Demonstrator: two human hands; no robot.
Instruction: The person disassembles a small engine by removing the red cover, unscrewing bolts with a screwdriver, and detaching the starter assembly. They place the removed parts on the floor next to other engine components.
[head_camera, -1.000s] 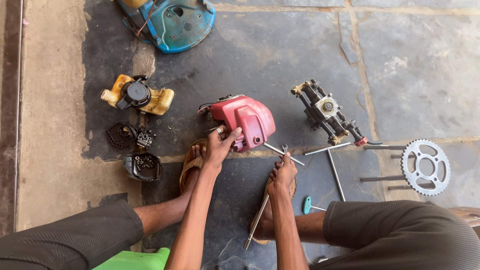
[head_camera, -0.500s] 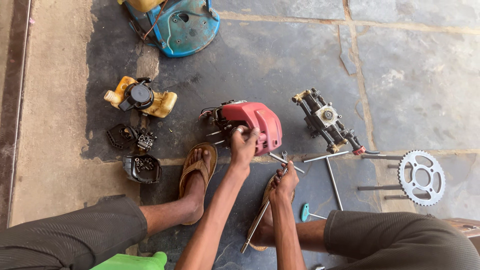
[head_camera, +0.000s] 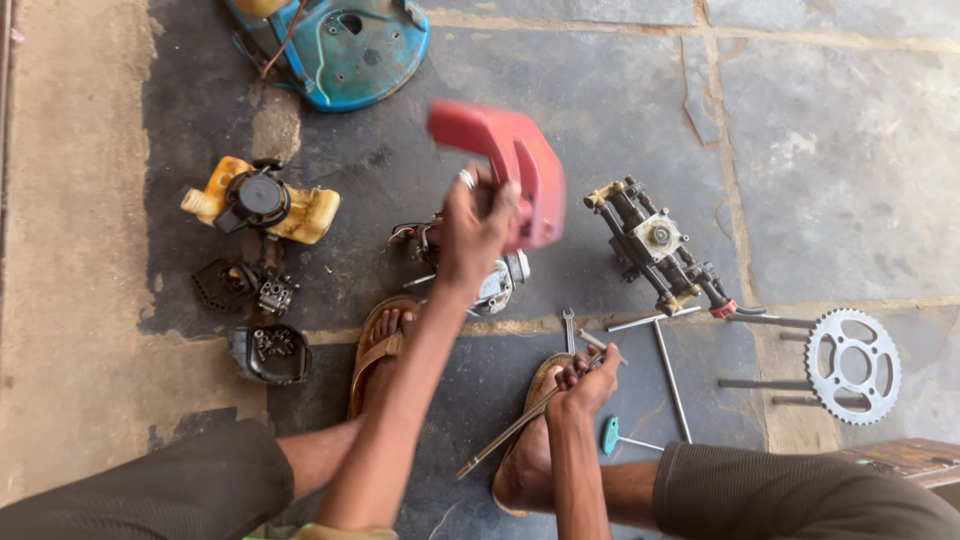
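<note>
Stone paving lies below. Head view: left hand grips the red cover, now lifted off the small engine it sat on 0.5 s ago. Right hand clasps a long metal tool.

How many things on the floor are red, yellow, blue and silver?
Red: 1, the cover lifted by the left hand
Yellow: 1, the tank
Blue: 1, the round housing
Silver: 1, the sprocket
Total: 4
</note>
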